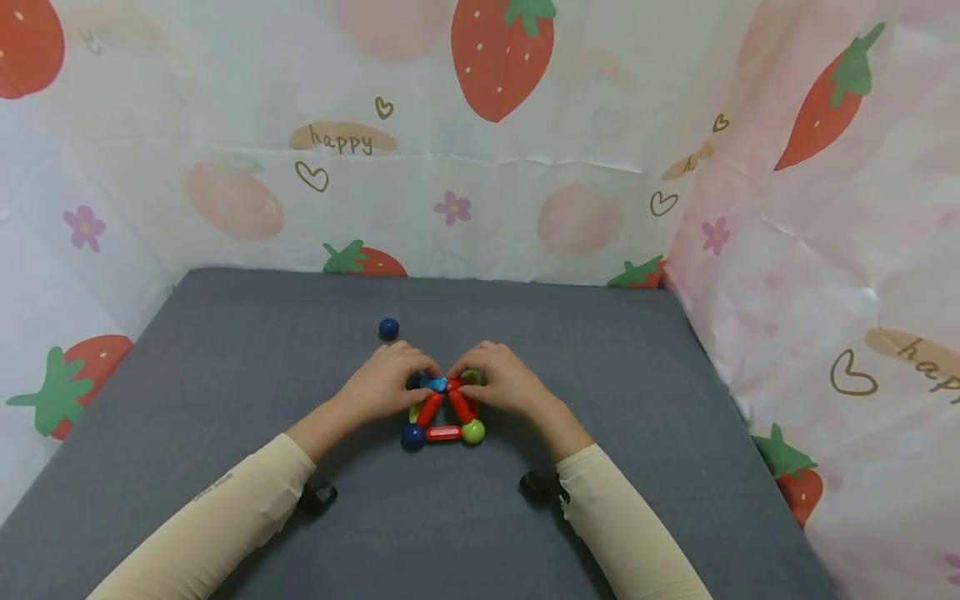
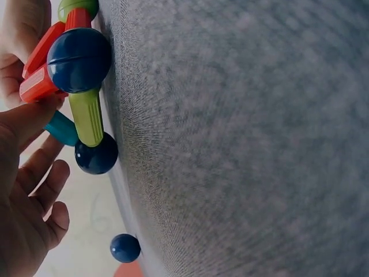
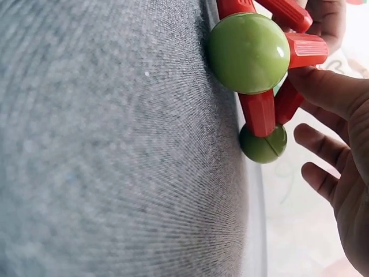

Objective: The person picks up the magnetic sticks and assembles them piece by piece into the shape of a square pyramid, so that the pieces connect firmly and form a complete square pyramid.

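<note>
A magnetic ball-and-rod frame stands mid-table, with a dark blue ball point(image 1: 413, 437) and a green ball point(image 1: 473, 432) at its front corners, joined by a red rod point(image 1: 444, 432). Two more red rods, one on the left point(image 1: 429, 409) and one on the right point(image 1: 461, 407), slant up and inward. My left hand point(image 1: 388, 382) pinches a light blue rod point(image 1: 437, 384) at the top, its other fingers spread. Facing it, my right hand point(image 1: 504, 379) pinches a rear red rod point(image 3: 288, 103). A lime rod point(image 2: 86, 118) runs back to another blue ball point(image 2: 97, 153); a second green ball point(image 3: 264, 143) marks the remaining rear corner.
A loose dark blue ball point(image 1: 388, 328) lies behind the frame, beyond my left hand. Grey cloth point(image 1: 600, 358) covers the table. Behind it and along both sides hangs a strawberry-print curtain point(image 1: 495, 208). Black wrist devices show below the left sleeve point(image 1: 225, 517) and the right sleeve point(image 1: 630, 525).
</note>
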Motion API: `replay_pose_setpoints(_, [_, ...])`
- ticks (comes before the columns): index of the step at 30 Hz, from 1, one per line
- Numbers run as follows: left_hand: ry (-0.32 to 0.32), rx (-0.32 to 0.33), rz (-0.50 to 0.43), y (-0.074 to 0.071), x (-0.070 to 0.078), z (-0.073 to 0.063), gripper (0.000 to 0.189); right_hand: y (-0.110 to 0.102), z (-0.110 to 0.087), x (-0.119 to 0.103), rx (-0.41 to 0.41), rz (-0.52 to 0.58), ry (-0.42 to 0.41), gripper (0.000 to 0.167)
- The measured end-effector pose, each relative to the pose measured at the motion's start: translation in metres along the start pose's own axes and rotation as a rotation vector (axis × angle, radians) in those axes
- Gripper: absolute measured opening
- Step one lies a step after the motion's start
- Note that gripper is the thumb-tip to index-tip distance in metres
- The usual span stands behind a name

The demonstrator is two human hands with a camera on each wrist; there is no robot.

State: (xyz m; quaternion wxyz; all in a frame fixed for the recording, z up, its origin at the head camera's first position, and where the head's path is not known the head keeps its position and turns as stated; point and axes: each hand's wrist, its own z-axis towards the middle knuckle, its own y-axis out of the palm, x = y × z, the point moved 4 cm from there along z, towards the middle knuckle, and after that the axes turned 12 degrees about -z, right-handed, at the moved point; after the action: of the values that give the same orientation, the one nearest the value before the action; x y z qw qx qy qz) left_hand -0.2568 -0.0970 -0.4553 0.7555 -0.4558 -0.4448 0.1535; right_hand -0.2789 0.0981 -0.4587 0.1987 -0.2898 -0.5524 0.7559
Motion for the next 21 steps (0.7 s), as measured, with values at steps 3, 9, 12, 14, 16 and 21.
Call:
replay_pose_setpoints(3, [0.001,0.005,0.001,0.0006,-0.0008,-0.0006,0.021,0.0003,-0.0003,-0.0008,-0.002,0.008,0.007,0.02])
replay_pose_setpoints(9, [0.002,0.008,0.002,-0.0001,0.0014,-0.0016,0.019,-0.0002,-0.0012,-0.0017,-0.007,0.012,0.014,0.019])
replay_pose_setpoints(12, [0.002,0.009,0.003,-0.0002,0.0025,-0.0012,0.019,-0.0002,-0.0016,-0.0012,-0.01,0.011,0.014,0.019])
replay_pose_setpoints(14, [0.0,0.008,0.001,-0.0001,0.0027,-0.0007,0.019,-0.0004,-0.0018,-0.001,-0.007,0.01,0.012,0.019])
replay_pose_setpoints(16, [-0.003,0.007,-0.001,0.0004,0.0024,-0.0006,0.019,-0.0002,-0.0019,-0.001,-0.005,0.01,0.011,0.019])
replay_pose_setpoints(21, [-0.006,0.005,-0.008,0.0003,0.0018,-0.001,0.019,-0.0004,-0.0027,-0.001,0.004,0.005,0.01,0.02])
